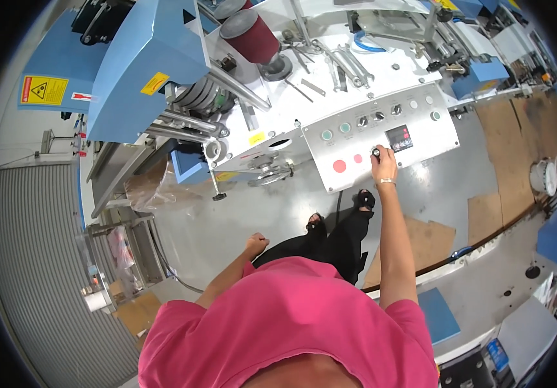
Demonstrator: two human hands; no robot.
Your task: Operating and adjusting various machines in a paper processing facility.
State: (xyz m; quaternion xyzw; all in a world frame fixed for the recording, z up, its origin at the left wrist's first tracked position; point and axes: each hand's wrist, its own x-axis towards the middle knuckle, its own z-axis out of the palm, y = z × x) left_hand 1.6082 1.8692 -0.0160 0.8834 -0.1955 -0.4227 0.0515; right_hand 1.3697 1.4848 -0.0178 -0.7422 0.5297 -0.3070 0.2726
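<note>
My right arm reaches forward to a silver control panel (330,155) on the front of a machine. The fingers of my right hand (385,165) are closed round a small black knob (376,152), just left of a dark display (399,137) with red digits. Two red buttons, one large (339,166) and one smaller (357,158), lie left of that knob. Along the panel's upper part run green buttons (327,135) and several black selector switches (379,116). My left hand (257,244) hangs low beside my body with its fingers curled in, apart from anything; nothing shows in it.
Wrenches (356,68) and other metal tools lie on the white machine top behind the panel. A blue machine housing (146,64) rises at left, near a dark red roller (251,37). A handwheel (271,171) juts out below. Cardboard sheets (428,242) cover parts of the floor.
</note>
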